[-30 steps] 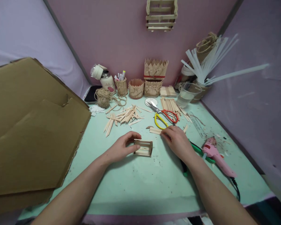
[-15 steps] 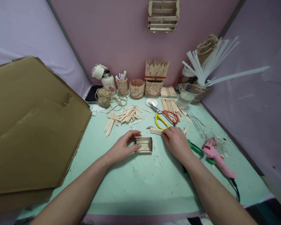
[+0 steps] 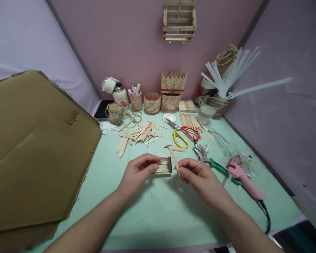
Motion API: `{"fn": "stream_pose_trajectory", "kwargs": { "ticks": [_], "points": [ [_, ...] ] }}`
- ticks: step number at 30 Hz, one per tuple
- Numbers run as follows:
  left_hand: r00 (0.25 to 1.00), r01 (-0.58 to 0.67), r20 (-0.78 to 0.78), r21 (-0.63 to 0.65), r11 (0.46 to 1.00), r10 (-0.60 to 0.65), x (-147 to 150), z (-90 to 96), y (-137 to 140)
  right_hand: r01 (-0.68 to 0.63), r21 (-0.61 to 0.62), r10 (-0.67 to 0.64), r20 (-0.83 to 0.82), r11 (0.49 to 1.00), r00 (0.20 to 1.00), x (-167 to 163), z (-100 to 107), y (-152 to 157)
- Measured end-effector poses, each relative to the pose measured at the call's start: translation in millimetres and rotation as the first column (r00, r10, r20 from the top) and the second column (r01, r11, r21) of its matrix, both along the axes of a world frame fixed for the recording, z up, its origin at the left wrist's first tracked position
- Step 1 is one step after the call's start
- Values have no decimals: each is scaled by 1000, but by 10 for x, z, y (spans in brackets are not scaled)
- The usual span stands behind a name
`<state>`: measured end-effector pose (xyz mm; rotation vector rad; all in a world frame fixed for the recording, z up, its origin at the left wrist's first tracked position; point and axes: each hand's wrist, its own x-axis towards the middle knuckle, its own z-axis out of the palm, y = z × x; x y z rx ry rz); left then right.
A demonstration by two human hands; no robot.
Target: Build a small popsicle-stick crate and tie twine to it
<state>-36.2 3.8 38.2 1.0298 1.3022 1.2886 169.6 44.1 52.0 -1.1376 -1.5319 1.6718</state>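
Note:
My left hand (image 3: 140, 172) grips the left end of a small slatted wooden crate (image 3: 165, 166), its fingers and thumb closed over that side. Just right of it, my right hand (image 3: 197, 174) pinches a thin wooden craft stick (image 3: 174, 158), which slants up and to the left. The stick and the crate are apart by a small gap. Behind the held stick lies another short stick (image 3: 179, 149) on the table. Pruning shears (image 3: 204, 156) with green handles rest beyond my right hand.
Scissors (image 3: 183, 133) with red and yellow handles lie farther back. Loose wooden sticks (image 3: 144, 133) are heaped to their left. A pink glue gun (image 3: 244, 175) is at right, a large cardboard sheet (image 3: 42, 147) at left. A clear plastic cup (image 3: 206, 111) of liquid stands behind.
My right hand has lifted a craft stick from the table and brought it nearer the crate. The left hand's fingers have closed further over the crate's left end. The view has shifted slightly.

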Motion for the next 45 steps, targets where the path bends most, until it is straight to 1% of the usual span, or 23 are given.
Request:
{"fn": "stream_pose_trajectory", "kwargs": {
  "ticks": [2,4,8,13,15,17,18,19,20,21,22,23,24,25,26,28,30,32,34,37,41,43,45],
  "points": [
    [980,129,163,-85,988,-114,56,-20,-49,-34,-110,26,-69,993,997,-73,14,-158],
    [945,228,265,-112,967,-193,104,-35,-88,-45,-174,26,-114,984,993,-135,-16,-277],
    [896,251,402,-113,961,-187,160,-32,-128,-7,-224,-26,-144,975,989,-182,-108,-392],
    [881,293,412,-91,952,-232,172,-44,-144,18,-232,-49,-127,972,991,-186,-148,-434],
    [888,305,385,-81,949,-253,171,-48,-148,-27,-186,7,-105,982,994,-161,-118,-440],
    [898,288,366,-77,954,-242,166,-40,-149,-83,-80,81,-27,993,996,-70,-63,-427],
    [903,272,367,-85,958,-224,160,-32,-148,-87,10,86,48,996,995,13,-35,-409],
    [903,253,382,-104,962,-196,154,-21,-145,-57,125,40,141,991,989,125,-12,-382],
    [899,242,403,-131,961,-172,146,-11,-141,4,275,-73,243,961,967,267,0,-347],
    [890,241,430,-159,957,-153,138,0,-136,70,440,-232,325,895,917,435,-1,-307],
    [880,246,454,-181,952,-142,130,8,-130,116,582,-395,378,804,838,625,-20,-262],
    [874,247,469,-195,949,-131,122,14,-124,142,682,-541,416,717,731,827,-56,-215],
    [870,244,478,-209,947,-119,117,17,-118,136,739,-636,452,660,625,1034,-109,-170],
    [869,240,483,-219,946,-108,113,17,-113,83,755,-667,515,650,538,1233,-178,-127],
    [869,234,485,-229,945,-98,110,14,-108,12,750,-669,582,661,462,1415,-258,-88],
    [870,228,486,-246,942,-84,108,2,-100,-93,687,-621,699,721,355,1697,-431,-27],
    [871,231,485,-264,937,-78,109,-12,-94,-133,632,-569,756,764,323,1849,-583,13],
    [873,236,481,-281,930,-76,109,-18,-90,-129,597,-533,779,792,331,1892,-675,40],
    [875,245,478,-300,922,-77,108,-13,-89,-95,586,-529,780,805,335,1875,-699,63],
    [873,269,479,-309,912,-95,105,6,-94,-38,565,-520,782,824,344,1835,-651,98],
    [868,278,483,-290,916,-110,103,16,-88,11,512,-469,778,859,419,1835,-561,131],
    [865,279,488,-275,920,-117,102,11,-76,77,517,-494,747,852,445,1864,-515,128],
    [861,282,494,-265,922,-121,100,7,-64,177,536,-552,699,825,454,1897,-451,101]
  ]
}}
